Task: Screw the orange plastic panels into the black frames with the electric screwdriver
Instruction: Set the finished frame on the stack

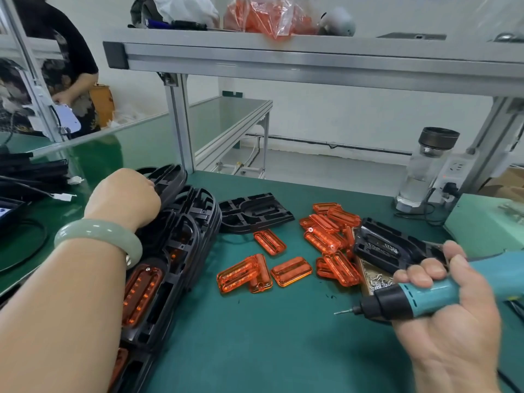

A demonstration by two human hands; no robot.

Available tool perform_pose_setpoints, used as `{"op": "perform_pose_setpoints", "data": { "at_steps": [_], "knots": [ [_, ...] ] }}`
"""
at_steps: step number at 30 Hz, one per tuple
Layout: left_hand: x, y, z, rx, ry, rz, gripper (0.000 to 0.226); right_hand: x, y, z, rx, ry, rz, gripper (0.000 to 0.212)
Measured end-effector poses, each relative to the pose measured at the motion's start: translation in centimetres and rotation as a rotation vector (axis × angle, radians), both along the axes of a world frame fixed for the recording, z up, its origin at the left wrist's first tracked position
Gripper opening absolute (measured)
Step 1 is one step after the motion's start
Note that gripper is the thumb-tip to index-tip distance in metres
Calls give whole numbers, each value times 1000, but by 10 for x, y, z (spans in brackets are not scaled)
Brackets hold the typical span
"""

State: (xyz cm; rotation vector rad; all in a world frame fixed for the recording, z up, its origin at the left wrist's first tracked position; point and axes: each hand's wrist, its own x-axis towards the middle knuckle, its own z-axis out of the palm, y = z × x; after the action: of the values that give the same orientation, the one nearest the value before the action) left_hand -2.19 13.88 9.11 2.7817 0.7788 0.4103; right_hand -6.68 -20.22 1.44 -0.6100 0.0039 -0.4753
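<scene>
Left side: the left hand (124, 194), with a pale green bangle (99, 234) on its wrist, curls its fingers over the rim of the far frame (170, 180). This frame lies at the back end of a stack of black frames (192, 222), which leans in a row along the left edge of the green counter (269, 341). The nearer frames in the stack carry fitted orange panels (141, 293), translucent and ribbed, seated in oblong openings.

Centre: one single black frame (255, 212) lies flat on the counter, its recess bare. In front of it are loose orange panels (292, 270), rectangular with rounded corners. Some lie singly and two overlap. A denser pile of panels (329, 231) lies to the right.

Right side: a tilted black frame (380, 245) rests on the pile and over a shallow box (368, 279), which holds small silver screws (378, 277). The right hand (442, 302) grips the teal electric screwdriver (419, 296) clear of the counter, its bit (343, 312) pointing left.

Overhead shelf (312, 52): a clear plastic bag (263, 15) holds orange parts.
</scene>
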Motion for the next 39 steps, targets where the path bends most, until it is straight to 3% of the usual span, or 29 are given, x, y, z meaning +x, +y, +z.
{"op": "perform_pose_setpoints", "data": {
  "at_steps": [7, 10, 17, 21, 24, 27, 39],
  "knots": [
    [-1, -4, 0, -49, -98, -16, 42, -1, 0, -1, 7, -2, 8, 12],
    [-6, -19, 5, -63, -185, -38, 37, -1, 1, -1, 2, 0, 10, 12],
    [-17, -87, 17, -41, -370, -412, 28, -2, 2, -3, 5, -5, 11, 13],
    [-3, -132, 3, -107, -207, -608, 25, -2, 1, -4, 27, 6, 4, 12],
    [21, -151, -18, -125, -23, -624, 24, 0, 0, -5, 34, 10, 4, 13],
    [46, -161, -40, -26, 98, -577, 18, 3, -2, -5, 42, 23, 23, 13],
    [79, -152, -84, 255, 211, -374, 40, 8, -10, -4, 72, 83, 31, 19]
  ]
}}
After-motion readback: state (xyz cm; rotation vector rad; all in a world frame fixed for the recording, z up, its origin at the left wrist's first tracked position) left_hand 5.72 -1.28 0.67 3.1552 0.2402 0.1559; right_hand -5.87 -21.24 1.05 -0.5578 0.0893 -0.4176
